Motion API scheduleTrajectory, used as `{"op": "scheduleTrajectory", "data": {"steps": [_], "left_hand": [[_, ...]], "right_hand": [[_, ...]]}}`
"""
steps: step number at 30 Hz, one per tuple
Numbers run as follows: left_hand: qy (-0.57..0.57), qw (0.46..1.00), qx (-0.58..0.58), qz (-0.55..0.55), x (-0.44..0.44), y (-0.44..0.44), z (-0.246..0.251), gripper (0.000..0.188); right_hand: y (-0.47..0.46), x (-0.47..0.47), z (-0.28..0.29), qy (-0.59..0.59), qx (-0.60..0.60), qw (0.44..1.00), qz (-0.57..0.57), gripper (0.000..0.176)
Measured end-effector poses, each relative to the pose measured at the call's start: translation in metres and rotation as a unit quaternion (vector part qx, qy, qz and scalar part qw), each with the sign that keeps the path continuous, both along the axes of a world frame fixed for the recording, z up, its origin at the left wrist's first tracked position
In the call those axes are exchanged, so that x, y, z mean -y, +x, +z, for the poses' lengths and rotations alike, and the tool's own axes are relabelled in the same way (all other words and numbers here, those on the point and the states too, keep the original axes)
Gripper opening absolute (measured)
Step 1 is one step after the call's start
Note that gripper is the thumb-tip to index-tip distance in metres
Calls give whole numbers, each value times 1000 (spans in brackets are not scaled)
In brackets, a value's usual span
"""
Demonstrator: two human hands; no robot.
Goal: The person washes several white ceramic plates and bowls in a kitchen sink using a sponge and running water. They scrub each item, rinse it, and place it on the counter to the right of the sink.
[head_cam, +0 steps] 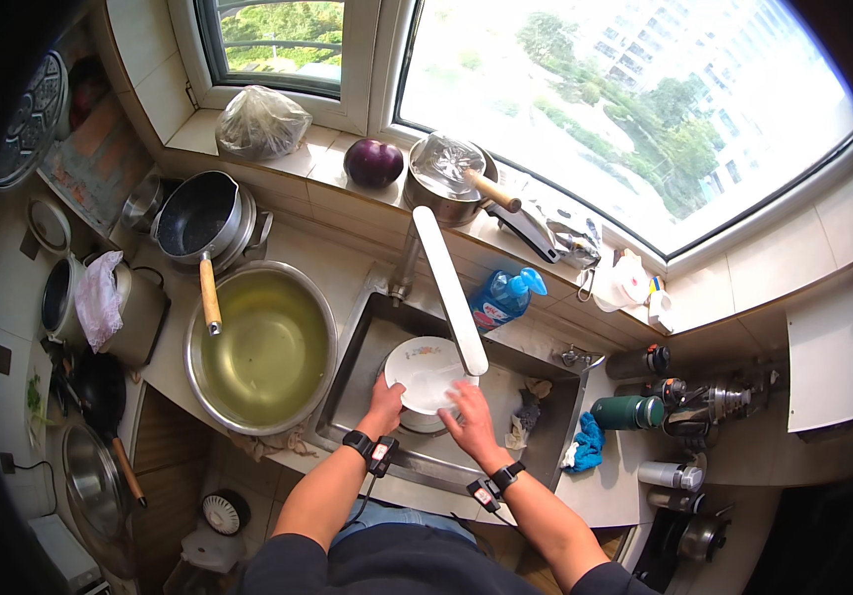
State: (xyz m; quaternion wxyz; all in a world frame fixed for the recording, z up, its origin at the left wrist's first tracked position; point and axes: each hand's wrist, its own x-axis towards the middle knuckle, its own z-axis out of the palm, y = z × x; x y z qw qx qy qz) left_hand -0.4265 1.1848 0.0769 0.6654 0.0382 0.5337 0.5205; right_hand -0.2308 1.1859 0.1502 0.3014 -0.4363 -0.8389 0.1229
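A white dish (415, 372) with a floral pattern is tilted over the steel sink (382, 320), under the long faucet (449, 290). My left hand (383, 407) grips its left rim, thumb on top. Over the lower right edge lies my right hand (467, 418), its fingers spread and blurred; whether it touches the dish is unclear. Part of another round vessel (420, 422) shows beneath, mostly hidden. A dark and pale wet cloth (525, 413) rests in the sink's right side. Behind the sink stands a blue soap pump bottle (501, 299).
Left of the sink, a large steel basin (326, 349) holds yellowish-green liquid. A saucepan's wooden handle (208, 294) juts over it. On the sill are an eggplant (373, 163) and a lidded pot (441, 197). A blue cloth (584, 444) and green flask (624, 413) sit right.
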Motion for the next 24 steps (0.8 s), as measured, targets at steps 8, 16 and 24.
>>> {"op": "scheduleTrajectory", "data": {"steps": [8,16,24], "left_hand": [[71,985,-113,-114,14,20,-17,50],[138,821,-511,-213,-43,-5,14,28],[408,672,-602,-142,-49,-3,61,25]], "right_hand": [[15,6,-17,-527,-431,716,-154,80],[15,-17,34,-284,-48,957,12,82],[-28,-55,34,-207,148,967,-28,56]]}}
